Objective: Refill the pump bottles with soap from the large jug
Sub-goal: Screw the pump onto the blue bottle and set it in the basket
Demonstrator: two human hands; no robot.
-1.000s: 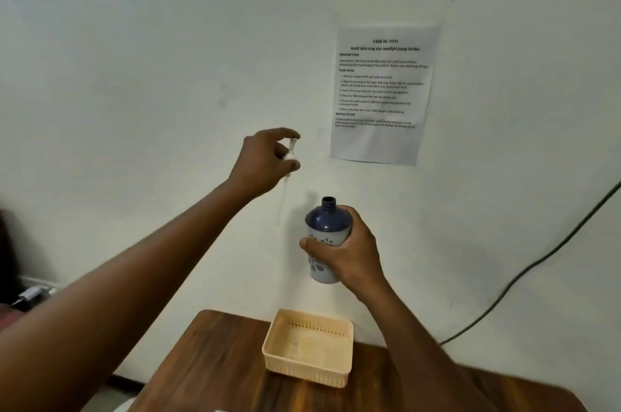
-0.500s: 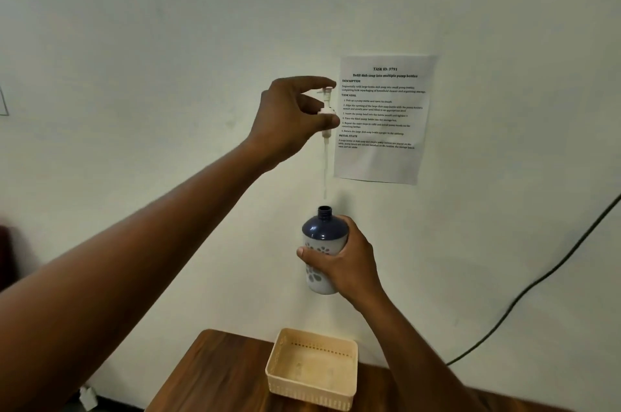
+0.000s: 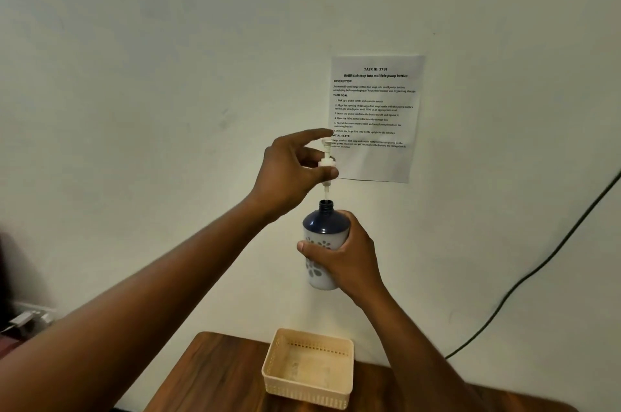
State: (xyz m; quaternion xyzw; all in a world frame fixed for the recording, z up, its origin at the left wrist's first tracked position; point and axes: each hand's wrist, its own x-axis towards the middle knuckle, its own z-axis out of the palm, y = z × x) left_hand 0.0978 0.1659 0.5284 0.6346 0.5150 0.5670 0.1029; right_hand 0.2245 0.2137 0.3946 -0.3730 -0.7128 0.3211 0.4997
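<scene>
Left hand (image 3: pixel 295 173) pinches the white plastic pump head (image 3: pixel 326 161), its tube entering the navy-topped floral bottle (image 3: pixel 323 243) gripped by the right hand (image 3: pixel 349 260); next, probably lowering and screwing tight

**Count of things in view**

There were two hands: the left hand (image 3: pixel 290 173) pinched one white pump head (image 3: pixel 326 163), and the right hand (image 3: pixel 346 255) gripped one blue-topped pump bottle (image 3: pixel 323 226) just below that pinch. Below both grips stood one beige basket (image 3: pixel 307 393) on one wooden table (image 3: pixel 208 374). Behind them hung one printed sheet (image 3: pixel 376 116) and one dark cable (image 3: pixel 537 270).
</scene>
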